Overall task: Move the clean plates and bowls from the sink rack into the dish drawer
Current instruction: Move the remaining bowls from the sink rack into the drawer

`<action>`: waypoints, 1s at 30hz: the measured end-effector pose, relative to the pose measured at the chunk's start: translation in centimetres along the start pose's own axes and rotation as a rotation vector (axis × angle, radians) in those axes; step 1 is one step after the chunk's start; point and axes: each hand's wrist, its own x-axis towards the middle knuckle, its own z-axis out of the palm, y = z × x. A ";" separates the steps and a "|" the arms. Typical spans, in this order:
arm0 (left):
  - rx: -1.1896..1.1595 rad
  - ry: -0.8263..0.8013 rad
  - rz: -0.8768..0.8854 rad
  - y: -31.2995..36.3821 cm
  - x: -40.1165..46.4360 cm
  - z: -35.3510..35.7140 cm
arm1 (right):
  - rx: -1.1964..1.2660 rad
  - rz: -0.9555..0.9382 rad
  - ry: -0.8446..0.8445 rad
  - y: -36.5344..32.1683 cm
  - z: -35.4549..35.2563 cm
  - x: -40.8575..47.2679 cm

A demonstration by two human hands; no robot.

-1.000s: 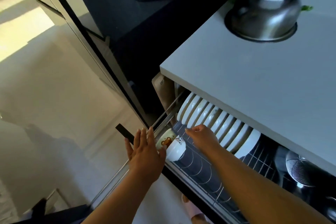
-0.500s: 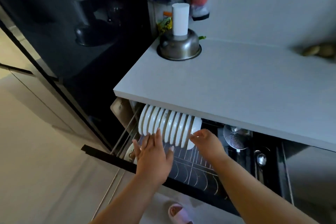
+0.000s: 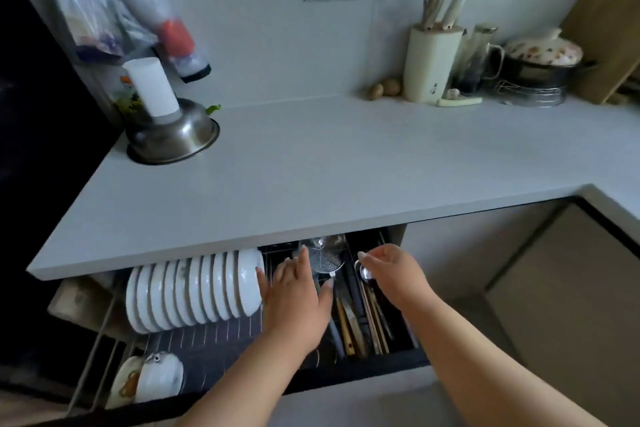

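1. The row of white plates [image 3: 194,291] is stood on edge in the wire rack of the open dish drawer [image 3: 346,374], under the countertop [image 3: 311,177]; two bowls [image 3: 149,380] are laid at the drawer's front left.
2. The end plate could be tipped or knocked against its neighbours if it is nudged by the left hand [image 3: 294,302], which is held just beside it.
3. The wire strainer [image 3: 327,256] or the utensils [image 3: 360,319] could be rattled or snagged by either hand.
4. The left hand is spread flat, fingers straight, nothing gripped.
5. The right hand [image 3: 394,270] is held over the cutlery section, fingers loosely bent near a spoon [image 3: 365,273]; whether the spoon is pinched cannot be told.
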 end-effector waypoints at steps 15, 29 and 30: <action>0.112 -0.091 0.348 29.2 6.2 8.3 | 0.157 0.231 0.323 16.6 -24.3 6.0; 0.157 -0.215 0.587 49.5 7.7 14.3 | 0.295 0.356 0.518 28.2 -41.0 7.2; 0.167 -0.226 0.599 50.0 7.8 14.6 | 0.305 0.367 0.531 28.7 -41.5 7.1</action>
